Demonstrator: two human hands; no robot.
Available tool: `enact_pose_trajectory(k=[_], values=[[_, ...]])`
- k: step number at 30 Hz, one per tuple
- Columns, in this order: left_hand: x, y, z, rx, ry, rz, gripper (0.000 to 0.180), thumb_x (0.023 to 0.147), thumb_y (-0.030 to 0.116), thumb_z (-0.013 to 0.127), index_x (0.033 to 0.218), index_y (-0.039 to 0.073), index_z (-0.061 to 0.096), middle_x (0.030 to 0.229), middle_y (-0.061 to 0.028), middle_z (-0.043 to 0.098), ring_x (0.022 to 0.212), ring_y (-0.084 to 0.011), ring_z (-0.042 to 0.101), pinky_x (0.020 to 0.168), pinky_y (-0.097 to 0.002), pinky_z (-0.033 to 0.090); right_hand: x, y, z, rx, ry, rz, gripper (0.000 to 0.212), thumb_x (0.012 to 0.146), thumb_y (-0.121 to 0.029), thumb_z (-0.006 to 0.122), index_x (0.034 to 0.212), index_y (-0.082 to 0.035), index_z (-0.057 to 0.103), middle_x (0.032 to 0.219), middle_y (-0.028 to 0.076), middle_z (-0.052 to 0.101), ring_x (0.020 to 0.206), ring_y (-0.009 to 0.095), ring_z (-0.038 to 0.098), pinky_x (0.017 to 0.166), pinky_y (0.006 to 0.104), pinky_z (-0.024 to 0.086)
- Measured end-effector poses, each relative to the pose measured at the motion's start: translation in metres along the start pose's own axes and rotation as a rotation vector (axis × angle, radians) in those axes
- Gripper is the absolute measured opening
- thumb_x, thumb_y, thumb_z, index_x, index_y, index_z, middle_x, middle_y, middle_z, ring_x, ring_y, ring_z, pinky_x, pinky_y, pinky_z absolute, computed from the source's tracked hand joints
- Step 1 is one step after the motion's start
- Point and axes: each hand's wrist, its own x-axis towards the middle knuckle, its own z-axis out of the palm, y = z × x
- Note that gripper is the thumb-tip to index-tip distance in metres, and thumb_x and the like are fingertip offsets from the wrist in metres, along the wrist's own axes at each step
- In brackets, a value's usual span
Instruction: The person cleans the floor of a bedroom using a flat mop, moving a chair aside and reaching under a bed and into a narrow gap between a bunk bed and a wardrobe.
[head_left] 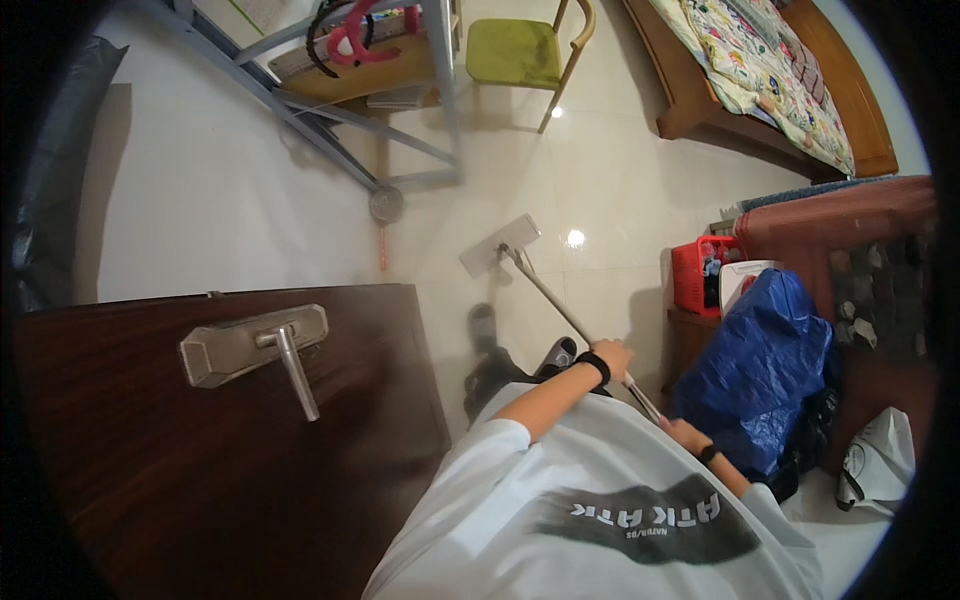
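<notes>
A flat mop lies with its pale rectangular head (pixel 482 262) on the tiled floor, and its metal pole (pixel 556 304) slants up toward my body. My left hand (pixel 612 357), with a black band at the wrist, is closed around the pole partway along. Nearer to me, my right hand (pixel 687 436), also with a dark wristband, is closed around the pole's upper end. My slippered foot (pixel 558 355) shows beside the pole below my left hand.
A dark wooden door (pixel 370 400) with a metal handle (pixel 295 370) stands close on my left. Ahead are a grey metal frame (pixel 410 145), a green-seated chair (pixel 513 53) and a wooden bed (pixel 690 105). On the right are a red basket (pixel 690 275) and a blue plastic bag (pixel 755 370).
</notes>
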Motion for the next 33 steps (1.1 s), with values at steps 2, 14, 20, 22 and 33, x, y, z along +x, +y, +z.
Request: enact_pose_trajectory(k=[2,14,20,22,33], values=[[0.017,0.034,0.012,0.077,-0.167,0.06,0.053,0.075,0.042,0.071,0.121,0.017,0.061,0.121,-0.0113,0.061,0.109,-0.0301,0.061,0.088,-0.0462,0.05,-0.033,0.025,0.013,0.101,-0.067,0.072,0.071,0.097,-0.054,0.032,0.097,0.008,0.066,0.094,0.032,0.064,0.096,0.042,0.063,0.084,0.0436,0.046],[0.02,0.054,0.055,0.055,-0.285,0.334,0.032,0.082,0.027,0.058,0.112,0.021,0.066,0.104,-0.0096,0.069,0.101,-0.0287,0.064,0.084,-0.0415,0.05,-0.104,-0.025,0.005,0.233,0.049,0.232,0.061,0.095,-0.049,0.044,0.079,0.006,0.063,0.071,0.018,0.064,0.061,0.024,0.064,0.054,0.0391,0.048],[-0.008,-0.003,0.026,0.159,-0.021,0.156,0.029,0.083,0.026,0.058,0.11,0.017,0.063,0.102,-0.0157,0.063,0.092,-0.0353,0.063,0.08,-0.0469,0.051,-0.052,-0.085,-0.03,0.091,0.054,0.128,0.059,0.098,-0.045,0.04,0.066,0.002,0.057,0.057,0.012,0.058,0.048,0.023,0.06,0.047,0.0376,0.045],[-0.02,-0.023,0.018,0.031,0.173,-0.018,0.024,0.083,0.021,0.058,0.106,0.013,0.062,0.1,-0.0181,0.059,0.091,-0.0367,0.061,0.077,-0.0475,0.051,-0.026,-0.102,-0.041,-0.065,0.128,0.015,0.061,0.097,-0.047,0.039,0.074,0.005,0.061,0.059,0.018,0.06,0.052,0.029,0.063,0.053,0.0422,0.049],[-0.068,-0.119,-0.006,-0.079,0.524,-0.357,0.023,0.083,0.015,0.059,0.105,0.007,0.058,0.108,-0.0218,0.053,0.097,-0.0409,0.057,0.08,-0.0468,0.051,0.064,-0.221,-0.062,-0.196,0.097,-0.133,0.063,0.096,-0.048,0.042,0.069,0.006,0.061,0.052,0.018,0.056,0.046,0.031,0.059,0.049,0.0418,0.047]])
